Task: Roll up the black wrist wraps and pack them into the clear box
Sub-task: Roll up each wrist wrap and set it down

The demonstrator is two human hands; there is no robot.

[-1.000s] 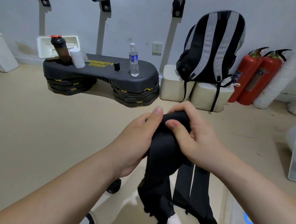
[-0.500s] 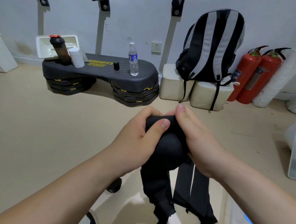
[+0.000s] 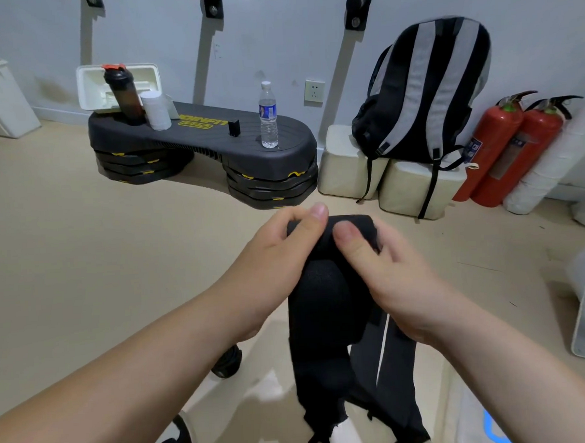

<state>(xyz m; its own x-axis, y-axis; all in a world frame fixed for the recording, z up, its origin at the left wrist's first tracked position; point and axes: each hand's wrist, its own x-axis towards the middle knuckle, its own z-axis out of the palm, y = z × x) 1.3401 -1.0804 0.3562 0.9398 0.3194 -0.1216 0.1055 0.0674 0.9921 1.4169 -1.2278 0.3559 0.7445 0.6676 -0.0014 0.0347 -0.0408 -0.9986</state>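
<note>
The far sides of your left hand (image 3: 279, 256) and right hand (image 3: 385, 277) are hidden behind the cloth. The loose tails of the black wrist wraps (image 3: 325, 294) run off the bottom edge. A pale object with a blue mark (image 3: 491, 427) is cut off at the lower right corner, too much so to identify.

Below you lies a beige floor (image 3: 83, 266). Along the grey wall stand a black step platform (image 3: 205, 134) with a water bottle (image 3: 268, 116), a striped backpack (image 3: 426, 89) and two red fire extinguishers (image 3: 504, 149).

Both hands grip the rolled top of the wraps, thumbs pressed side by side on top. The rest hangs down between your forearms.
</note>
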